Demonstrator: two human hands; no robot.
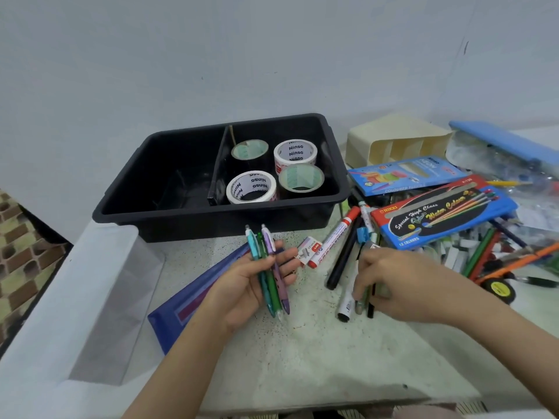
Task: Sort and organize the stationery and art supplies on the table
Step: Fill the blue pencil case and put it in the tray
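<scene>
Black plastic tray (211,211) stands toward the table's (302,358) far edge, and its right compartment holds four tape rolls (252,186). Near the front edge, the left hand (239,288) grasps a pen bundle (270,267) of teal, green and purple barrels, held upright in curled fingers. The right hand (396,282) has its fingertips curled round loose pens (370,300) lying on the table beside a black marker (343,258) (whether they are lifted clear cannot be told). Assessment: the step in hand is gathering pens, and the unsorted heap along the right edge, including the paint box (438,213), remains. The next move calls for passing the loose pens into the bundle without spilling it, then placing the set in the tray's left compartment.
</scene>
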